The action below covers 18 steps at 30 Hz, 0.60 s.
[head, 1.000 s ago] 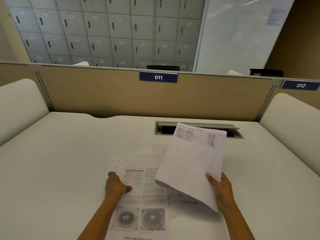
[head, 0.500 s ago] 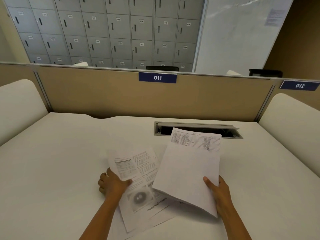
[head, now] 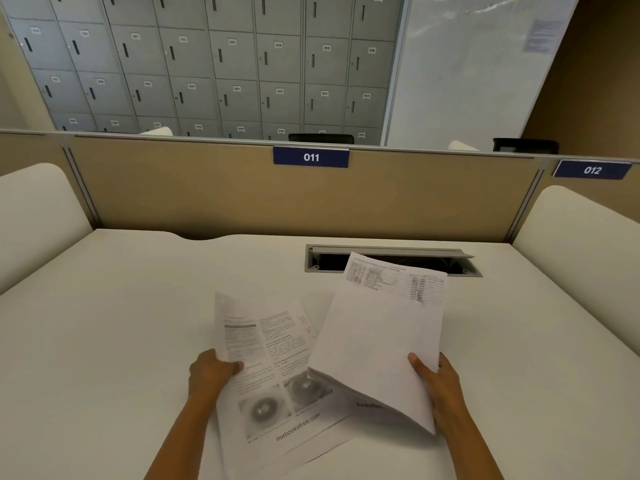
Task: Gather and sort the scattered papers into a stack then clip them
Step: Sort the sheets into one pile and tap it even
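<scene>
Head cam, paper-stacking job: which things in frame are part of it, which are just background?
Job:
left hand, gripping the eye-picture page
right hand, gripping the table sheet
loose page lying on the desk

Background:
cable hatch
011 label
lockers
whiteboard

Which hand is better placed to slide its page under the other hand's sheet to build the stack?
Left, probably. The left hand pinches the eye-picture page, whose edge lies beneath the list sheet that the right hand holds raised; a short slide rightwards should join them.
</scene>
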### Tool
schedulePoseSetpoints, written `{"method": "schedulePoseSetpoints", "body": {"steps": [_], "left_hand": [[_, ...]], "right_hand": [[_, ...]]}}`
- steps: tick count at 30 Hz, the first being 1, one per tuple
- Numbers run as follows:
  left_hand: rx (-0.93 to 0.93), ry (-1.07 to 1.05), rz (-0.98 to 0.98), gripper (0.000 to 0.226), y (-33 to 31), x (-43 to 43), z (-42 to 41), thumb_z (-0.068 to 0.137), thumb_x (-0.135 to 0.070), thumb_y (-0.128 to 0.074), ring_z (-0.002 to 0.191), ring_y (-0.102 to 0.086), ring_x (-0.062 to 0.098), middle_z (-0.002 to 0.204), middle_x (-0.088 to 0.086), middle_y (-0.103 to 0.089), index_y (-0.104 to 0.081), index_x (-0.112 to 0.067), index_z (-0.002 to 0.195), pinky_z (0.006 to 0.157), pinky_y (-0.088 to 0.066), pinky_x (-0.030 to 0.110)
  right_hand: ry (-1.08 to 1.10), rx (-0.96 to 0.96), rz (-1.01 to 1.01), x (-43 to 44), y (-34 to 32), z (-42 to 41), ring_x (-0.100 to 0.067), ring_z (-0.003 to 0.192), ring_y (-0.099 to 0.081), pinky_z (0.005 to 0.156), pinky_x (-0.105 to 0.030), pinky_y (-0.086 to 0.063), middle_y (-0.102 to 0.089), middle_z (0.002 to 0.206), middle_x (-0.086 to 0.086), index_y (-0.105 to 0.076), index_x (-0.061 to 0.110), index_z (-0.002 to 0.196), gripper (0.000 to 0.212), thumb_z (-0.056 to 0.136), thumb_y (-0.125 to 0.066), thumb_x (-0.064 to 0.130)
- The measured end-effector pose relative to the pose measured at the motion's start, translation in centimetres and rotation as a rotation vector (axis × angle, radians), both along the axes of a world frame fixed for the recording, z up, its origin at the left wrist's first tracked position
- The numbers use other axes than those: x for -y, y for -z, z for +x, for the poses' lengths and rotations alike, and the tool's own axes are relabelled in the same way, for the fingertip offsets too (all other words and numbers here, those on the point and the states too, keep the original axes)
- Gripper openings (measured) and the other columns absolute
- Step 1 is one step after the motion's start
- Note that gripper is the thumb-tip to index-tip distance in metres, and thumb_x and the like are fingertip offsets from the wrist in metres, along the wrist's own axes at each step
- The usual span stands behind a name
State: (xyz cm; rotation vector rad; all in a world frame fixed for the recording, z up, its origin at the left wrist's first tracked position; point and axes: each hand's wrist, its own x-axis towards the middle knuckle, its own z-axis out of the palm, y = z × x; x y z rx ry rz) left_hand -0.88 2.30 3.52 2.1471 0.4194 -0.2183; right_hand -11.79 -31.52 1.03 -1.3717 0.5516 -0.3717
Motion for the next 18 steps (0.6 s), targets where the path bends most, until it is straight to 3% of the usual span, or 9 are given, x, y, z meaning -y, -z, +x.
{"method": "schedulePoseSetpoints", "body": {"steps": [3, 6, 8, 10, 13, 16, 18], "left_hand": [[0.128, -0.041, -0.112, 0.037, -2.1, -1.9, -0.6, 0.085, -0.017, -0.063, 0.104, -0.060, 0.037, 0.116, 0.023, -0.063, -0.059, 0.002, 0.116, 0.088, -0.048, 0.039], [0.299, -0.077, -0.125, 0.038, -6.0, -4.9, -0.3, 0.087, -0.021, -0.061, 0.105, -0.060, 0.038, 0.117, 0.026, -0.062, -0.058, 0.000, 0.119, 0.091, -0.047, 0.044], [0.403, -0.104, -0.211, 0.039, -9.2, -6.7, -0.1, 0.087, -0.023, -0.062, 0.104, -0.060, 0.036, 0.117, 0.022, -0.062, -0.057, -0.003, 0.120, 0.092, -0.047, 0.050], [0.449, -0.108, -0.388, 0.040, -12.4, -7.4, -0.3, 0.087, -0.021, -0.060, 0.100, -0.059, 0.032, 0.115, 0.012, -0.060, -0.054, -0.005, 0.123, 0.090, -0.046, 0.047], [0.414, -0.013, -0.577, 0.029, -15.0, -6.4, 0.0, 0.086, -0.019, -0.060, 0.084, -0.062, 0.025, 0.102, 0.009, -0.063, -0.057, -0.010, 0.114, 0.075, -0.052, 0.037], [0.322, 0.105, -0.602, 0.018, -14.5, -3.0, 0.7, 0.086, -0.012, -0.059, 0.064, -0.069, 0.016, 0.090, 0.008, -0.066, -0.060, -0.008, 0.104, 0.052, -0.057, 0.024], [0.255, 0.150, -0.590, 0.022, -12.7, -0.2, 1.3, 0.085, -0.011, -0.061, 0.063, -0.069, 0.014, 0.095, 0.013, -0.067, -0.061, -0.005, 0.107, 0.052, -0.056, 0.022]], "right_hand": [[-0.040, -0.018, -0.011, 0.1, 0.2, -0.1, -0.021, 0.089, -0.065, 0.060, -0.024, -0.057, -0.065, 0.104, -0.005, -0.051, 0.012, 0.121, 0.042, 0.083, -0.067, 0.017], [-0.088, -0.054, -0.057, 0.4, 0.4, -0.1, -0.024, 0.096, -0.064, 0.075, -0.033, -0.056, -0.064, 0.112, -0.006, -0.050, 0.011, 0.127, 0.051, 0.082, -0.069, 0.023], [-0.121, -0.069, -0.070, 0.4, 0.1, -0.1, -0.020, 0.093, -0.064, 0.068, -0.027, -0.057, -0.065, 0.106, 0.000, -0.051, 0.014, 0.123, 0.046, 0.082, -0.068, 0.023], [-0.155, -0.070, -0.071, -0.1, -0.4, -0.2, -0.014, 0.089, -0.064, 0.057, -0.017, -0.054, -0.064, 0.099, 0.006, -0.051, 0.016, 0.119, 0.040, 0.083, -0.067, 0.021], [-0.211, -0.072, -0.075, -1.5, -1.0, 0.0, -0.014, 0.088, -0.065, 0.054, -0.015, -0.053, -0.065, 0.099, 0.006, -0.052, 0.018, 0.116, 0.037, 0.083, -0.067, 0.021], [-0.274, -0.063, -0.078, -3.3, -1.6, 0.5, -0.013, 0.090, -0.066, 0.055, -0.015, -0.054, -0.066, 0.103, 0.006, -0.053, 0.019, 0.119, 0.040, 0.082, -0.068, 0.024], [-0.316, -0.048, -0.078, -4.7, -2.3, 0.7, -0.007, 0.088, -0.065, 0.054, -0.011, -0.051, -0.065, 0.102, 0.010, -0.052, 0.023, 0.118, 0.039, 0.083, -0.068, 0.023]]}}
